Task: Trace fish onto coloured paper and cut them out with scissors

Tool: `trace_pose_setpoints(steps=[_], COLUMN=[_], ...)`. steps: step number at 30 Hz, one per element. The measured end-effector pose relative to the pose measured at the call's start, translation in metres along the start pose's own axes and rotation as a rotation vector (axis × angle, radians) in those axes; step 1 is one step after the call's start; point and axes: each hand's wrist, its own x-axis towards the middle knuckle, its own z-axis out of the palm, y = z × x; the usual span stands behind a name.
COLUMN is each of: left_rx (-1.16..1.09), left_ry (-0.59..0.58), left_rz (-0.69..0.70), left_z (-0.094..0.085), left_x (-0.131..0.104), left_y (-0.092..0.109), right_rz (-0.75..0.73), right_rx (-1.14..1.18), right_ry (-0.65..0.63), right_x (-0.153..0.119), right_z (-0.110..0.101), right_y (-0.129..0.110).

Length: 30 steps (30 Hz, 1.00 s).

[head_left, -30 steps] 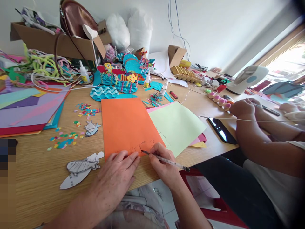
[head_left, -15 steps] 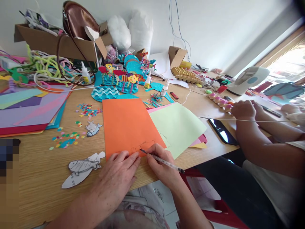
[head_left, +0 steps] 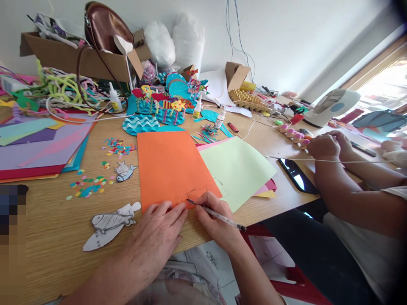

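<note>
On the table in front of me lies an orange sheet of paper [head_left: 170,165] with thin pen outlines near its lower right edge. My left hand [head_left: 163,224] rests flat on the sheet's near edge, fingers stretched out. A clear-barrelled pen [head_left: 219,216] is pinched in my right hand [head_left: 216,216], its tip touching the orange paper beside the outlines. Partly under the orange sheet is a pale green sheet [head_left: 238,169], also with faint outlines. To the left lie white paper fish cutouts [head_left: 110,224] and a smaller grey-blue fish cutout [head_left: 125,171].
Paper confetti [head_left: 92,186] is scattered left of the orange sheet, near stacked coloured paper [head_left: 44,148]. Glue bottles [head_left: 219,118] and blue wavy paper crafts [head_left: 141,123] stand behind. At right are a phone [head_left: 297,174], a cable and another person's hands [head_left: 327,146].
My hands and the pen have barely moved, the tip staying on the orange sheet. The other person's hands at right have shifted very slightly.
</note>
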Motion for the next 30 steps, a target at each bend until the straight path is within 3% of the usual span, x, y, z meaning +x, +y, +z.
trace_pose_setpoints(steps=[30], left_rx=[-0.007], left_ry=[0.014], left_rz=[0.001], left_z=[-0.0002], left_x=[-0.0009], left_y=[0.0002], right_rz=[-0.010], right_rx=[-0.017], right_ry=[0.007], right_x=[0.0002], right_z=[0.0000], right_y=[0.0010])
